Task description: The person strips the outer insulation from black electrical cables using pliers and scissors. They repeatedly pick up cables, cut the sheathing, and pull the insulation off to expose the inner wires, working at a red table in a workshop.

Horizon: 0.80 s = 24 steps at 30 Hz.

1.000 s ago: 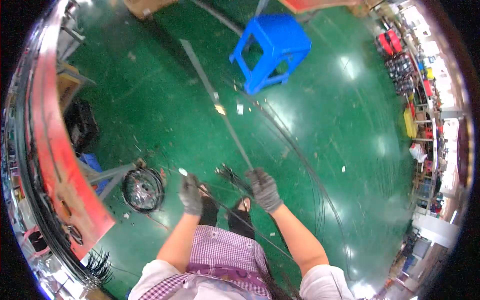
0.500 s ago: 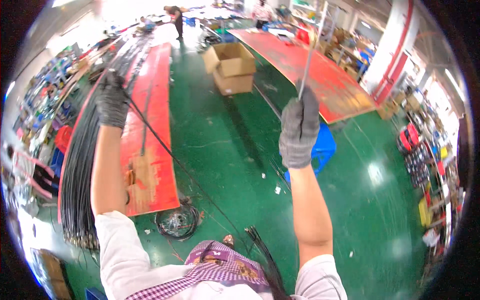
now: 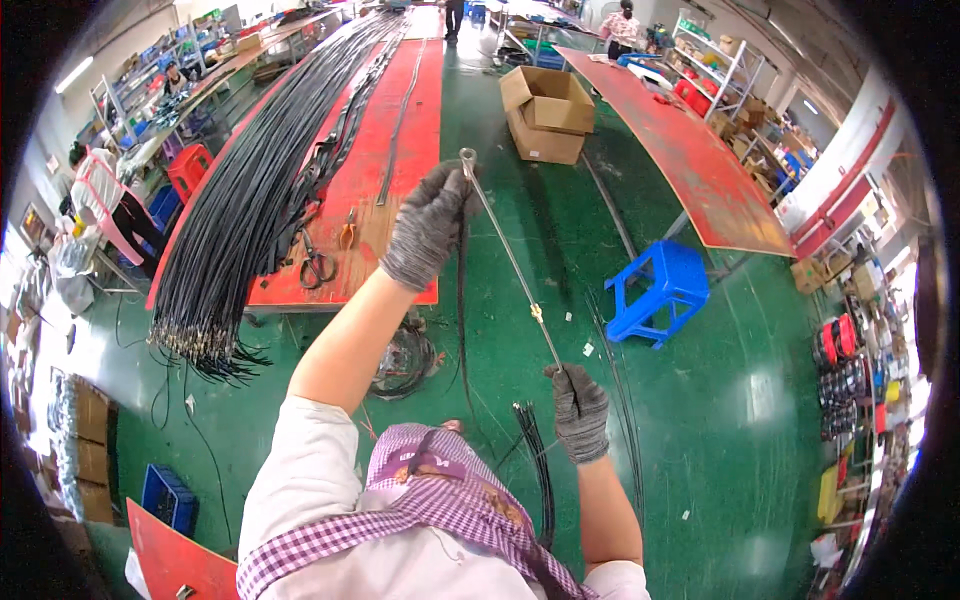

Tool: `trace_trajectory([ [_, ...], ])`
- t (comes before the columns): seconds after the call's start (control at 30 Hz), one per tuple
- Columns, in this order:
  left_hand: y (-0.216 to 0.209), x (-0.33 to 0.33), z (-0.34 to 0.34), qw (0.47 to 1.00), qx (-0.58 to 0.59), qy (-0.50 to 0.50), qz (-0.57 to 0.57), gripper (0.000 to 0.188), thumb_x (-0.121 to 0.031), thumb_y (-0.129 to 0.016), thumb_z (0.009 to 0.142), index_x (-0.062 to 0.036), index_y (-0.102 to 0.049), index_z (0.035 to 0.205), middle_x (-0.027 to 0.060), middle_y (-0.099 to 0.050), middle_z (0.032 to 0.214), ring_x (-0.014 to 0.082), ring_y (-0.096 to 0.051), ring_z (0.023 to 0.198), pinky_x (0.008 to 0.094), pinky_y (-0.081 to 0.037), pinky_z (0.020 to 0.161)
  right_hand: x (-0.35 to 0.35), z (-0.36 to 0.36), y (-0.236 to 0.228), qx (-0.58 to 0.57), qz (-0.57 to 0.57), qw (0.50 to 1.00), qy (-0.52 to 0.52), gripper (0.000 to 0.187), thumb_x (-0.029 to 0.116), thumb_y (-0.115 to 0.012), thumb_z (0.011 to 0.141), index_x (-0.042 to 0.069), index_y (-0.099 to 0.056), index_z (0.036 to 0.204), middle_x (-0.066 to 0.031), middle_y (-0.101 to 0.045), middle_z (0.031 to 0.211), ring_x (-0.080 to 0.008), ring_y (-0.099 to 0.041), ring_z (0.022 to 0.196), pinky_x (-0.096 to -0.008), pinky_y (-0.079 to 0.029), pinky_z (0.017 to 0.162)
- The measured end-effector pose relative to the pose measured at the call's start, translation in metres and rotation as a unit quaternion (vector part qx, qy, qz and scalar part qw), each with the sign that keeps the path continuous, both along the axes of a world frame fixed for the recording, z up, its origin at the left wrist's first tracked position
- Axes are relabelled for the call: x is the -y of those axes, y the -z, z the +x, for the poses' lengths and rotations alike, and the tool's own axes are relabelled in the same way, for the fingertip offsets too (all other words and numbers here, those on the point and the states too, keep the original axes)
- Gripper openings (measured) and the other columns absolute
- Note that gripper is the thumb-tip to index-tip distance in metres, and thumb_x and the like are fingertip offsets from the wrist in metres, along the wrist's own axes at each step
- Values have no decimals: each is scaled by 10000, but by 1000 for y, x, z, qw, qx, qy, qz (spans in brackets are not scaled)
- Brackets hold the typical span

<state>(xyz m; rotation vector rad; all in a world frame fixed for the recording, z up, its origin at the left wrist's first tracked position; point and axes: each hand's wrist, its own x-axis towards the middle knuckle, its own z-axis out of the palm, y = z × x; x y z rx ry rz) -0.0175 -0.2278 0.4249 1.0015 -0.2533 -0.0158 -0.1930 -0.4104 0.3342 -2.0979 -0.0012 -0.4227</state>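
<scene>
Both my hands wear grey knit gloves. A thin metal rod (image 3: 508, 236) slants between them, with a ring at its upper end and a small brass-coloured piece partway down. My right hand (image 3: 580, 415) is closed around the rod's lower end. My left hand (image 3: 425, 232) is closed up at the ring end, and a thin black cable (image 3: 462, 300) hangs down from it. The fingers hide how cable and ring meet. Beside my apron (image 3: 440, 470) hangs a bunch of black cables (image 3: 540, 465).
Long black cables (image 3: 270, 150) cover much of the left red table (image 3: 415, 130), with scissors (image 3: 317, 268) and orange-handled pliers (image 3: 348, 235) near its edge. A blue stool (image 3: 665, 285), a cardboard box (image 3: 550, 105) and another red table (image 3: 680, 150) stand ahead and right. Coiled cable (image 3: 402, 365) lies below.
My left hand has come right, from over the cables to the rod's ring end. My right hand has dropped lower with the rod. The view has shifted, showing more of the left table.
</scene>
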Motion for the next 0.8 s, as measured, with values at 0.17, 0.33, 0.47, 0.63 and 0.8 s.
trace_trajectory([
  [0.17,-3,-2,-10,993,120,-6,0,235,-187,-473,831,-36,-524,1003,-19,-536,750,50,-459,602,161,-368,530,-26,-22,-18,48,-5,998,46,136,144,-466,814,38,-548,837,-73,-510,588,-100,-457,473,-241,-378,437],
  [0.33,-12,-11,-9,991,129,-36,13,209,-154,-464,834,-27,-534,985,-8,-541,735,54,-470,629,180,-384,580,-50,-22,-26,58,-22,996,69,148,146,-452,819,31,-544,832,-79,-520,604,-113,-467,496,-244,-381,457],
  [0.47,-13,-17,-17,982,173,19,78,203,-145,-442,844,-28,-531,983,-12,-513,683,44,-447,622,177,-374,580,-67,0,-29,146,-12,986,83,139,135,-459,810,24,-541,825,-87,-517,611,-158,-473,503,-263,-385,483],
  [0.63,12,-25,-29,976,165,72,124,193,-171,-437,846,-54,-545,955,-24,-521,665,38,-442,612,174,-365,556,-87,31,-56,160,-52,983,79,104,107,-491,788,17,-538,811,-82,-525,632,-158,-477,511,-268,-392,489],
  [0.8,29,-30,-33,967,166,111,157,187,-170,-435,848,-48,-537,947,-27,-532,702,41,-450,643,176,-376,584,-101,44,-66,138,-17,989,59,130,91,-544,753,21,-514,859,-71,-528,658,-113,-458,515,-245,-389,480],
])
